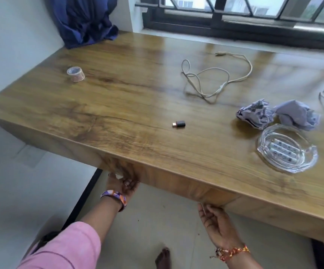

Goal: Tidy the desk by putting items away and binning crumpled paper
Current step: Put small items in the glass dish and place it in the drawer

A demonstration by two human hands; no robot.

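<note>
Both hands are working at the front edge of the desk (118, 117), apparently at a drawer front set into its apron. The left hand (123, 181) is reaching up under the edge with fingers curled, and something small and white is showing by its fingertips; whether it is pinching that or only hooking the lip is hard to tell, since the view there is blurred. The right hand (218, 224) is pressing its fingers up under the edge further along, fairly straight and holding nothing. The things to tidy are all lying on top: a roll of tape (75, 73) far left, a white cable (211, 78) near the window, a small black adapter (179, 124) in the middle, and two crumpled paper balls (274, 114) touching each other just behind a glass dish (310, 158) holding pens. The risk is a sharp tug: if the drawer is sticking and then giving suddenly, the jolt could be shaking the dish, which is sitting near the front edge, or pinching fingers tucked under the lip. A bare foot (163, 257) is also standing right below.
</note>
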